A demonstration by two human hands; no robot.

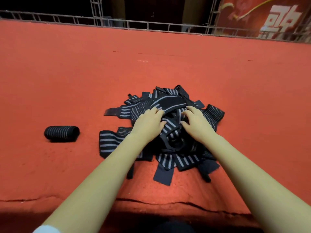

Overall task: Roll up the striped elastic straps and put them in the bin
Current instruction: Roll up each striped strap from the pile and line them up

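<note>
A heap of black elastic straps with grey stripes lies in the middle of the red cloth-covered table. My left hand and my right hand both rest on top of the heap, fingers curled into the tangled straps near its crest. I cannot tell which strap each hand grips. One rolled-up striped strap lies by itself on the cloth to the left of the heap. Another rolled strap sits at the heap's right edge. No bin is in view.
The table's near edge runs across the bottom. A metal lattice railing lines the far edge, with a red banner at the back right. Bare red cloth stretches left, right and beyond the heap.
</note>
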